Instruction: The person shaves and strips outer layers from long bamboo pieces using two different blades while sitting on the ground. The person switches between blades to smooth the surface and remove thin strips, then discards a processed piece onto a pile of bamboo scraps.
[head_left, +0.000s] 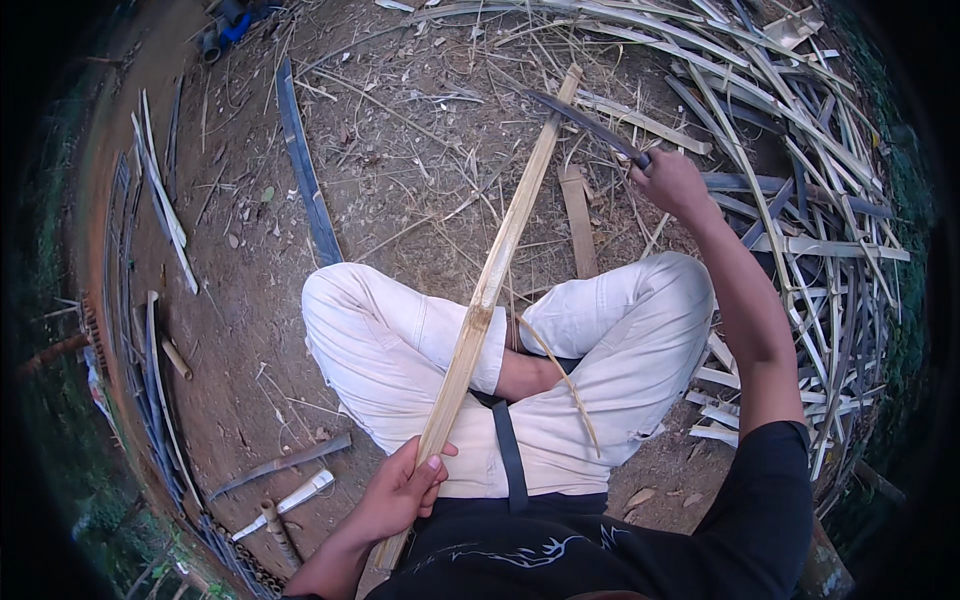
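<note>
I sit cross-legged on bare earth in white trousers. My left hand (402, 490) grips the near end of a long pale bamboo strip (492, 272) that runs up and away over my left knee to the far ground. My right hand (672, 182) is stretched out to the right and holds a long dark knife (585, 122) by its handle. The blade reaches the strip close to its far end. A thin curl of bamboo (567, 375) hangs over my right leg.
A big heap of split bamboo strips (800, 200) fills the right side. A short wooden block (579, 222) lies ahead of my knees. Dark strips (305, 170) and pale slats (165, 210) lie at left, with a blade and short sticks (285, 500) near my left arm.
</note>
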